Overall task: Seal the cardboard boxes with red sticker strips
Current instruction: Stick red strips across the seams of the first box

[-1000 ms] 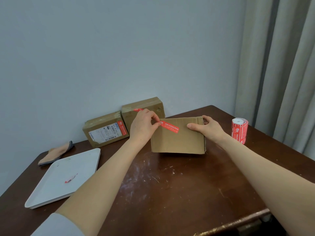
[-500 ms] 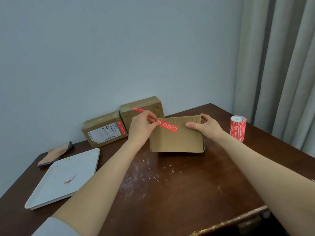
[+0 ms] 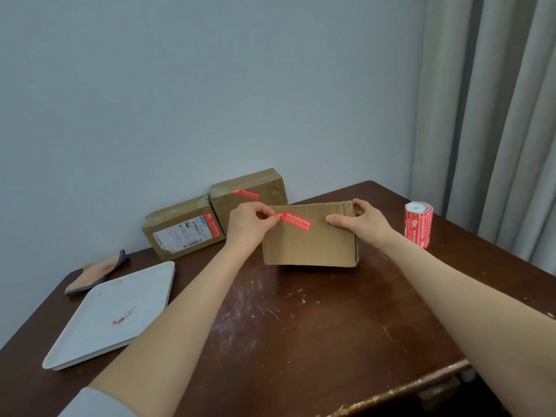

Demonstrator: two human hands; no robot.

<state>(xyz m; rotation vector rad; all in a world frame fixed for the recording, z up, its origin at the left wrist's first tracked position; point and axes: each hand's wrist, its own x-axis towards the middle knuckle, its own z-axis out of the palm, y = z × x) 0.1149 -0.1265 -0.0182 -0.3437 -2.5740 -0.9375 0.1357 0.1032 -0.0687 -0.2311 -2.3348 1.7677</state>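
Note:
A plain cardboard box point(image 3: 310, 248) stands on its side on the dark wooden table point(image 3: 301, 332), its broad face towards me. My left hand point(image 3: 248, 224) pinches the left end of a red sticker strip point(image 3: 293, 219), which slants down to the right over the box's upper face. My right hand point(image 3: 358, 222) grips the box's upper right corner, thumb on the front. Two more cardboard boxes point(image 3: 183, 227) point(image 3: 249, 191) lean against the wall behind, each bearing a red strip. A roll of red stickers point(image 3: 418, 224) stands upright to the right.
A white tray point(image 3: 114, 314) with a red scrap of sticker point(image 3: 123, 316) lies at the left. A folded cloth point(image 3: 96, 273) sits behind it. Curtains point(image 3: 496, 130) hang at the right. The table's near edge point(image 3: 400, 392) is worn.
The sticker strip and my left hand have stayed over the box's upper left; the camera has tilted up slightly, so everything sits a little lower in the frame.

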